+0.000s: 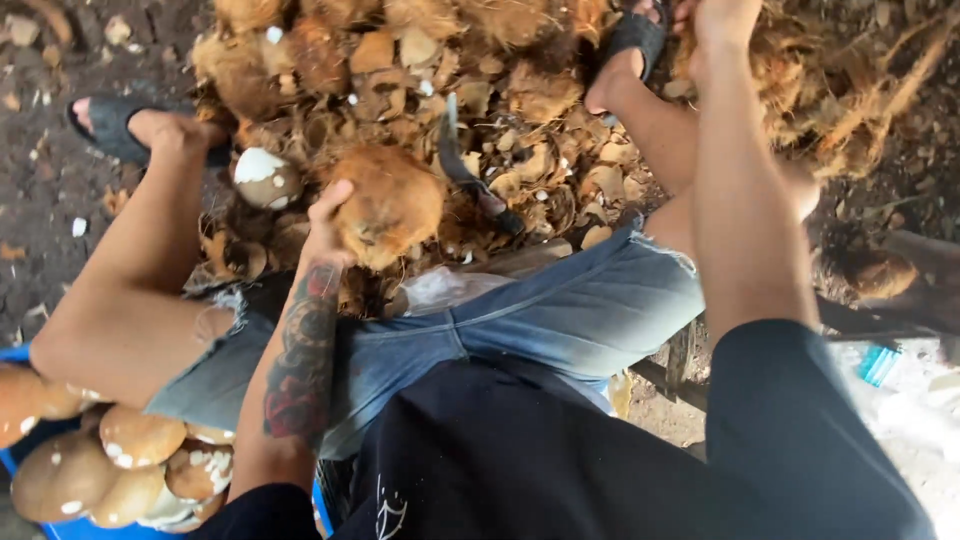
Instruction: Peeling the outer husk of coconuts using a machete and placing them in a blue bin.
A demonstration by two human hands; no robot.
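A round brown coconut (392, 203), covered in rough, hairy fibre, is gripped from its left side by the left hand (326, 222) and held above the heap of husk scraps between the legs. A curved dark blade (462, 165) is seen just to its right, pointing upward. The right hand (722, 18) is stretched far forward into a mass of loose fibre at the upper edge, its fingers cut off from view.
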